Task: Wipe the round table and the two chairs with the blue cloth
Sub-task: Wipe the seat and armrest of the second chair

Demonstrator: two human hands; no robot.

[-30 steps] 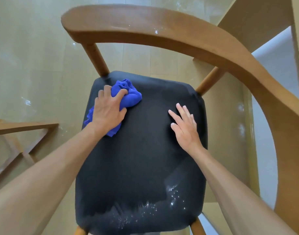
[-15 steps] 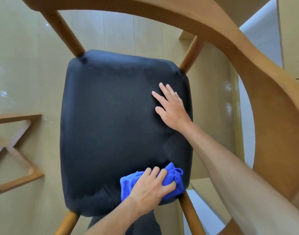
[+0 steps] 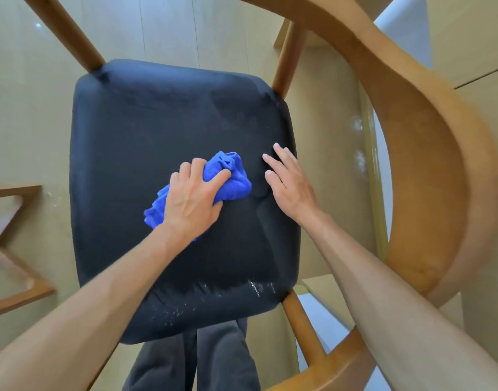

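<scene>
left hand point(image 3: 192, 201) grips bunched blue cloth point(image 3: 230, 179) mid black padded chair seat point(image 3: 146, 131). right hand point(image 3: 291, 183) flat, fingers straight, just beside it. curved wooden armrest point(image 3: 428, 165) wraps right side; white specks point(image 3: 256, 289) on the seat's near edge.

The chair seat point(image 3: 146, 142), a dark padded cushion with rounded corners, carries everything here. A crumpled blue cloth point(image 3: 230, 179) lies on it, a little right of the seat's middle, with the left hand point(image 3: 191, 204) pressed on top of it, fingers curled over the folds. Just right of the cloth, the right hand point(image 3: 290, 187) rests flat on the seat near its right edge. Pale specks point(image 3: 256, 289) (dust or crumbs, hard to tell) dot the seat's near edge, thickest toward its near right corner.
</scene>
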